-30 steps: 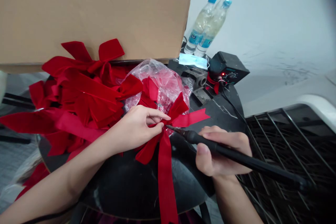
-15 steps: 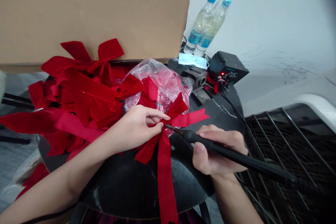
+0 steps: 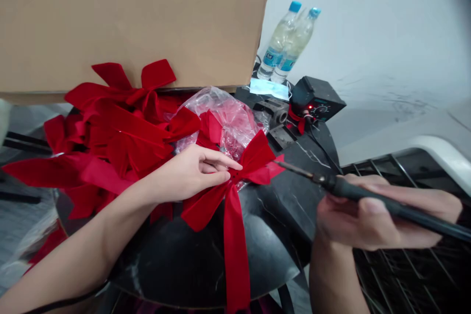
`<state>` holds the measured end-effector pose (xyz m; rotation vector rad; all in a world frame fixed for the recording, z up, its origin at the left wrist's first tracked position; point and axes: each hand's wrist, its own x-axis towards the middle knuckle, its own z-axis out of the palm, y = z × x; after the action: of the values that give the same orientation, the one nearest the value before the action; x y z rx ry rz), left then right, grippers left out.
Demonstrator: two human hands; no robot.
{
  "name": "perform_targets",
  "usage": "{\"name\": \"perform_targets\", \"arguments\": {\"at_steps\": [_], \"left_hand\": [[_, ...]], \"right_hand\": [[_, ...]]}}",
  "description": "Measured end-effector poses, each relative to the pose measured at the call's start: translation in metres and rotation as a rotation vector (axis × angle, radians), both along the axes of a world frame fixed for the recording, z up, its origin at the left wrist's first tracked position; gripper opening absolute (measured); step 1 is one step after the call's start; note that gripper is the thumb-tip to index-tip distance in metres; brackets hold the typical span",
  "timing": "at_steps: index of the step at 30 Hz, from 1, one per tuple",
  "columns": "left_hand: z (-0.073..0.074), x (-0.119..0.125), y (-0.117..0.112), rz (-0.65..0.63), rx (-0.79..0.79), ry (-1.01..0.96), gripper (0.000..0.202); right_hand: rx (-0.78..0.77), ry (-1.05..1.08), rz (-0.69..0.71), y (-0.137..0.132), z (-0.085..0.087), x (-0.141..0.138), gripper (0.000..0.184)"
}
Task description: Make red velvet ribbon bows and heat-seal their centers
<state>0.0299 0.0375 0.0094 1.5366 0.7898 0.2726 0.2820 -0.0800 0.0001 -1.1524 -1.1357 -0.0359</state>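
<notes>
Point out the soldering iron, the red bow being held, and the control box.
soldering iron (image 3: 344,190), head view, black handle.
red bow (image 3: 257,154), head view, right loop.
control box (image 3: 318,99), head view, top face.

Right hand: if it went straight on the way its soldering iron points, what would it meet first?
Probably the right loop of the red bow, which the left hand pinches at the knot. The soldering iron in the right hand points left at it; depth is unclear.

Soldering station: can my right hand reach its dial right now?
Probably, but the right hand is full, gripping the soldering iron. Open table lies between it and the soldering station; the left hand, pinching the red bow, is off that path.
</notes>
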Motion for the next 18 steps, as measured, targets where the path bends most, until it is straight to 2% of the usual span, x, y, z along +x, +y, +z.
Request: {"name": "perform_targets", "arguments": {"at_steps": [2,4,7,11,14,18], "left_hand": [[0.001,-0.002,0.002,-0.039,-0.031,-0.027,0.026],[0.002,-0.002,0.003,-0.049,-0.052,-0.045,0.025],[0.003,-0.003,0.003,-0.053,-0.059,-0.032,0.028],[0.003,-0.006,0.002,-0.059,-0.034,-0.037,0.029],[0.003,-0.007,0.002,-0.067,-0.025,-0.059,0.031],[0.003,-0.008,0.002,-0.075,-0.031,-0.066,0.037]], "right_hand": [[0.209,0.024,-0.171,0.01,0.0,0.016,0.014],[0.295,0.098,-0.269,0.019,-0.004,0.034,0.014],[0.186,0.232,-0.229,0.029,-0.011,0.064,0.021],[0.035,0.308,-0.159,0.039,-0.022,0.097,0.028],[-0.034,0.331,-0.127,0.048,-0.028,0.106,0.026],[-0.122,0.334,-0.068,0.062,-0.032,0.104,0.025]]}}
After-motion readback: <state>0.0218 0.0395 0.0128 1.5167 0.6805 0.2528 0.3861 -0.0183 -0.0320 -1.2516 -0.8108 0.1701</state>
